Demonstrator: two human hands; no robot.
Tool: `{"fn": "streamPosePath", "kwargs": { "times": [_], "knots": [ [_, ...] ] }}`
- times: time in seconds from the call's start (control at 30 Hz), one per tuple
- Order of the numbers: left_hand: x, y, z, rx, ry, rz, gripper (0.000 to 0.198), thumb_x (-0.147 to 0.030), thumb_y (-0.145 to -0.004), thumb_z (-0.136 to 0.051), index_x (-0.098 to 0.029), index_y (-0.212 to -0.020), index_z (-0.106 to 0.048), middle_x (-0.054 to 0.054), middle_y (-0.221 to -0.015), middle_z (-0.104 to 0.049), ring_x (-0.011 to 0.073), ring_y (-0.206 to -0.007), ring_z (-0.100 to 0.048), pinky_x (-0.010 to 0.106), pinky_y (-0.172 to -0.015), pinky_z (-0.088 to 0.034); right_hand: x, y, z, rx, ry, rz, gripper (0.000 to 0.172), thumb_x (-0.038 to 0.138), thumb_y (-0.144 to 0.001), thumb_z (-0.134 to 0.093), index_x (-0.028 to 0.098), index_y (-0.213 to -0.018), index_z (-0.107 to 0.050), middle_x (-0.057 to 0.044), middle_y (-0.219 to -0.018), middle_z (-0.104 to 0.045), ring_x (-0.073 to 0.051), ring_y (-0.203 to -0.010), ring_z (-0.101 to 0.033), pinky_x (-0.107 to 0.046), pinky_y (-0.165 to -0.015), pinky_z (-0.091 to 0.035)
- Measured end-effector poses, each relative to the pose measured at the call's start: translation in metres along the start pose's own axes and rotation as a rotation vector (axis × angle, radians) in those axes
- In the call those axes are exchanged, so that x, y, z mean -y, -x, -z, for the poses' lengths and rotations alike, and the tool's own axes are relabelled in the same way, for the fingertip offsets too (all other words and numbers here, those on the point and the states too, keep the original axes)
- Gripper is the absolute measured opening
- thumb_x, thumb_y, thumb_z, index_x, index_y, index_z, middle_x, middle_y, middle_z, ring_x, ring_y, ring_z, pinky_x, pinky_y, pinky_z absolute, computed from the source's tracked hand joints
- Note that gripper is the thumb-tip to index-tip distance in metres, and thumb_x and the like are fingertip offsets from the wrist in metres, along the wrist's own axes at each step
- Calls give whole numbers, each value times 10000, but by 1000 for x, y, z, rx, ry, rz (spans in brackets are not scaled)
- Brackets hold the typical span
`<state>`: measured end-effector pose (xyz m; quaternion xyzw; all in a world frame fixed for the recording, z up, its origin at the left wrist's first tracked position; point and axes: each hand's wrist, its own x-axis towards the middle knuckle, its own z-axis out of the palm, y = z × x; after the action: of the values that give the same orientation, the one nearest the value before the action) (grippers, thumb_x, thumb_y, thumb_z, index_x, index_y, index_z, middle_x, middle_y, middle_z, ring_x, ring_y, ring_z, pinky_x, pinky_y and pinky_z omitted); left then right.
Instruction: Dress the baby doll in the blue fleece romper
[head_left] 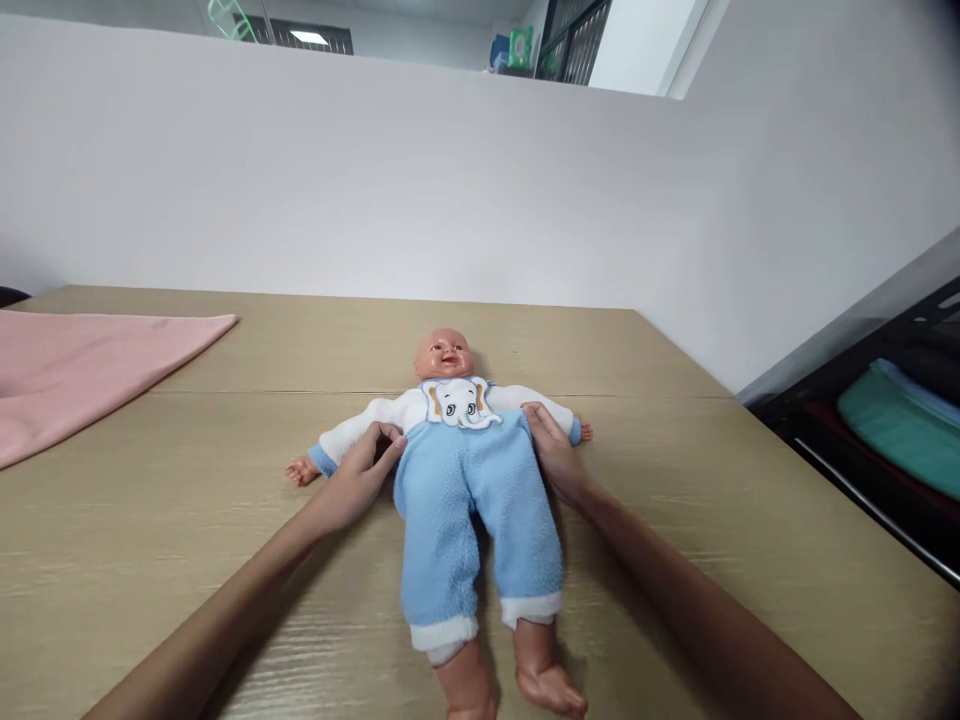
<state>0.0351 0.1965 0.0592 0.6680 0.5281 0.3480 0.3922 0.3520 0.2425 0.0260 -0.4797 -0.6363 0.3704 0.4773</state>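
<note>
A baby doll [444, 355] lies face up on the wooden table, its head toward the far edge and its bare feet toward me. It wears a white top with an elephant face on the chest and light blue fleece pants [442, 500] with white cuffs. At the left side of the waist, my left hand [367, 465] pinches the edge of the pants between thumb and fingers. On the opposite side, my right hand [551, 445] grips the waist edge of the pants, its fingertips partly hidden by the fabric.
A pink cloth [90, 375] lies on the table [315, 350] at the left. Behind the table rises a white wall [375, 180]. At the right, a black rack [832, 440] holds folded green cloth [900, 425].
</note>
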Motion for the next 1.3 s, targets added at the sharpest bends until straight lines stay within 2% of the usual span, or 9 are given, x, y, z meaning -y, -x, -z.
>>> {"fn": "streamPosePath", "kwargs": {
  "times": [0.23, 0.47, 0.53, 0.73, 0.83, 0.97, 1.07, 1.2, 1.3],
  "knots": [
    [5, 5, -3, 22, 183, 34, 365, -616, -1034, -544, -258, -965, -530, -3, -967, -536, 233, -968, -497, 352, -920, -416, 3, 0, 3, 90, -133, -59, 458, 689, -916, -711, 251, -844, -602, 9, -812, -540, -206, -802, -511, -334, -805, -482],
    [28, -10, -10, -61, 465, 51, 346, -594, -1032, -579, -264, -993, -482, -31, -915, -471, 184, -854, -441, 302, -813, -406, -7, -10, 1, 5, -205, -96, 428, 710, -990, -576, 283, -980, -546, 12, -890, -572, -206, -849, -545, -332, -808, -496],
    [27, -16, -13, -98, 414, 34, 351, -599, -1027, -577, -263, -1008, -477, -33, -919, -460, 182, -845, -429, 305, -811, -398, -4, -15, -4, 43, -179, -94, 432, 704, -981, -598, 273, -981, -567, 9, -890, -587, -200, -838, -543, -319, -773, -483],
    [10, -15, -8, -25, 42, -59, 344, -588, -1072, -452, -254, -1013, -509, -15, -938, -538, 210, -876, -504, 351, -860, -419, 3, -15, -4, 169, -5, -19, 435, 687, -950, -638, 256, -930, -585, 8, -831, -603, -201, -787, -554, -324, -740, -460],
    [9, -7, -5, -75, -155, -68, 325, -557, -1091, -415, -255, -1048, -527, -3, -913, -602, 243, -870, -576, 388, -863, -437, 1, -4, 1, 126, 156, 26, 330, 564, -1035, -552, 249, -945, -587, -6, -841, -597, -220, -801, -556, -363, -793, -438],
    [13, 3, -4, -168, -409, -129, 340, -542, -1092, -400, -254, -1015, -562, 74, -967, -694, 340, -1003, -622, 481, -929, -469, -2, 8, 4, 32, 363, 80, 175, 387, -1032, -527, 246, -945, -584, -47, -915, -636, -269, -911, -577, -422, -906, -397],
    [10, 7, -3, -249, -565, -169, 275, -469, -1083, -428, -247, -1049, -586, 120, -1038, -718, 379, -1059, -599, 532, -971, -471, -3, 13, 3, -7, 455, 92, 193, 371, -1027, -518, 255, -877, -552, -52, -887, -626, -277, -891, -570, -426, -880, -395],
    [-18, 1, -6, -354, -566, -301, 165, -319, -1072, -444, -233, -1118, -577, 125, -1111, -696, 351, -1052, -597, 513, -978, -474, -2, 24, 6, -47, 521, 82, 246, 424, -1047, -506, 253, -875, -550, -61, -876, -613, -278, -843, -559, -426, -820, -404],
    [-56, -19, -22, -306, -511, -418, 145, -280, -1078, -455, -230, -1132, -580, 113, -1159, -699, 331, -1113, -601, 497, -1018, -475, -4, 30, 10, -56, 537, 87, 203, 374, -1054, -470, 240, -953, -583, -87, -945, -665, -293, -898, -603, -439, -842, -428]
  ]
}}
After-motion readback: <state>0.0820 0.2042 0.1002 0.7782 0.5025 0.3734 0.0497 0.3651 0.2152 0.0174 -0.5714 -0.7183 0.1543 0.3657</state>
